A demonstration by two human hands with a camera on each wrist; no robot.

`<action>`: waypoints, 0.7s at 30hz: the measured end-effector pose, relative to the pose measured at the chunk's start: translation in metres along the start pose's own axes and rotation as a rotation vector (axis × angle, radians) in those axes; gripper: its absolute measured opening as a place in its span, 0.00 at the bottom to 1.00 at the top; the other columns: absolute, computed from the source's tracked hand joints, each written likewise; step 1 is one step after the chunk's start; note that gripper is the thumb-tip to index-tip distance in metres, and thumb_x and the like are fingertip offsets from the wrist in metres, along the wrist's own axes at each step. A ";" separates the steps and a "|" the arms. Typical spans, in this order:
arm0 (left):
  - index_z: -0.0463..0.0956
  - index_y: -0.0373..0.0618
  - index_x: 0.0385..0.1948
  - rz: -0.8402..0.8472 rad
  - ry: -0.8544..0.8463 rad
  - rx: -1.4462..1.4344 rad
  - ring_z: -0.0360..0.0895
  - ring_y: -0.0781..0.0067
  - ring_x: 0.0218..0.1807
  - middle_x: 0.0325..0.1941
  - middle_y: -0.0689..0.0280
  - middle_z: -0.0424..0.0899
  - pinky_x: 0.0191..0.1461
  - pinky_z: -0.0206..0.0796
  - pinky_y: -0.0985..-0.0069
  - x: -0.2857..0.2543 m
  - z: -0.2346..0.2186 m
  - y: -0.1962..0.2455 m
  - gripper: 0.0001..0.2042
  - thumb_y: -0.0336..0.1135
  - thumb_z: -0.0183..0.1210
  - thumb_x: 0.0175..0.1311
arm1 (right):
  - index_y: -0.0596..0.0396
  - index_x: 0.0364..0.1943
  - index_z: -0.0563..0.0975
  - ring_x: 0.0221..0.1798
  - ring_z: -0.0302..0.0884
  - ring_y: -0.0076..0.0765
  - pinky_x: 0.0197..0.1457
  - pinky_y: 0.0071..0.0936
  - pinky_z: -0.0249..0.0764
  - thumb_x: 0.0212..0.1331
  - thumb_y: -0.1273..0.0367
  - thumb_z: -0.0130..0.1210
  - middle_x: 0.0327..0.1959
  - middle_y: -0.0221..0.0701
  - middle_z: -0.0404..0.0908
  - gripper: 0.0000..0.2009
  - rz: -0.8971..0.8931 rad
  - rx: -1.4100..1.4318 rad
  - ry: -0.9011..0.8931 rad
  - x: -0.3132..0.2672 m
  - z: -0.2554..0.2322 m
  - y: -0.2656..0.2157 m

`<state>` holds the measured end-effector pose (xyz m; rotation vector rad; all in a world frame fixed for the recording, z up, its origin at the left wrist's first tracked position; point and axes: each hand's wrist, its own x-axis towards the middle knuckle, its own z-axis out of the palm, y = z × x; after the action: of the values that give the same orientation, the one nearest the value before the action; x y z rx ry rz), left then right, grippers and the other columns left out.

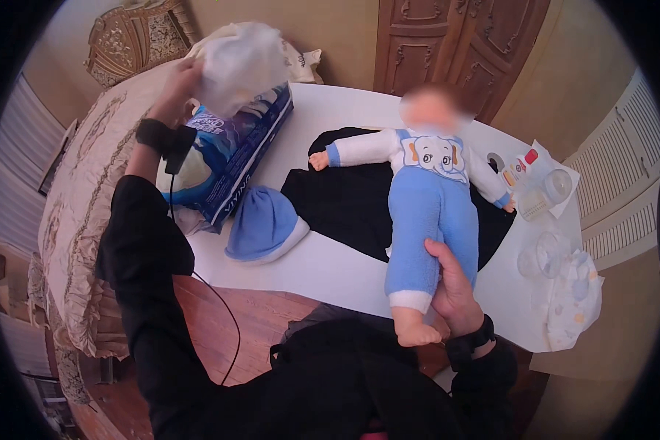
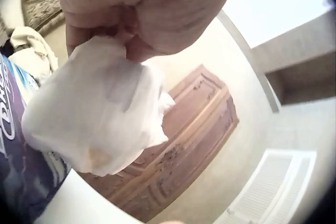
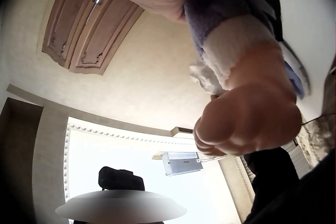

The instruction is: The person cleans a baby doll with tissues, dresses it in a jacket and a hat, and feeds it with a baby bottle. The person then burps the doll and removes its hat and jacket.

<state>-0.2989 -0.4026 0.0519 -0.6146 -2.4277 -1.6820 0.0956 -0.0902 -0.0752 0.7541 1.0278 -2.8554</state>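
My left hand [image 1: 177, 89], raised at the back left, pinches a crumpled white diaper [image 1: 246, 70] by one end. In the left wrist view the diaper [image 2: 97, 108] hangs below the fingers, with a faint yellowish patch near its lower edge. Beneath it lies a blue diaper pack [image 1: 231, 158]. My right hand [image 1: 456, 290] grips a leg of the baby doll [image 1: 429, 202], its thumb along the blue trousers. The doll lies face up in an outfit with an elephant bib. Its bare foot [image 3: 252, 111] pokes out of a white cuff in the right wrist view.
Under the doll spreads a black cloth [image 1: 345, 198] on the white table [image 1: 271, 271]. A blue hat [image 1: 264, 224] lies by the pack. On the right are a baby bottle [image 1: 546, 196], a clear cup [image 1: 541, 257] and a printed diaper [image 1: 576, 301]. A bed [image 1: 81, 191] adjoins the left side.
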 end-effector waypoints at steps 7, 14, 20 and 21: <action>0.74 0.41 0.44 0.314 -0.532 1.735 0.79 0.57 0.33 0.31 0.54 0.80 0.35 0.72 0.70 0.090 -0.127 -0.184 0.13 0.31 0.49 0.58 | 0.56 0.59 0.62 0.54 0.70 0.35 0.60 0.36 0.67 0.57 0.67 0.56 0.52 0.34 0.71 0.26 0.015 0.017 -0.018 0.000 0.001 -0.001; 0.61 0.42 0.62 -0.129 -0.495 0.304 0.62 0.52 0.66 0.63 0.46 0.65 0.66 0.55 0.68 0.017 -0.035 -0.067 0.34 0.43 0.62 0.53 | 0.55 0.60 0.62 0.54 0.70 0.36 0.61 0.37 0.67 0.56 0.67 0.56 0.52 0.34 0.70 0.27 0.028 -0.006 -0.013 0.001 0.001 0.000; 0.71 0.46 0.53 0.099 -0.508 0.890 0.75 0.60 0.53 0.49 0.52 0.78 0.57 0.64 0.69 0.009 -0.014 -0.041 0.27 0.43 0.65 0.49 | 0.55 0.59 0.63 0.54 0.70 0.35 0.60 0.36 0.67 0.56 0.67 0.57 0.52 0.33 0.71 0.26 0.000 0.009 0.022 -0.001 0.000 0.002; 0.75 0.45 0.47 0.168 -0.491 0.722 0.77 0.60 0.46 0.41 0.56 0.81 0.52 0.67 0.69 0.009 -0.016 -0.048 0.22 0.40 0.65 0.48 | 0.55 0.58 0.63 0.54 0.70 0.34 0.59 0.36 0.67 0.56 0.67 0.57 0.52 0.33 0.71 0.26 0.010 0.005 0.001 -0.002 0.000 0.001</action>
<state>-0.3278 -0.4295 0.0192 -1.1410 -2.9171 -0.5353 0.0972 -0.0909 -0.0749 0.7596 1.0136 -2.8505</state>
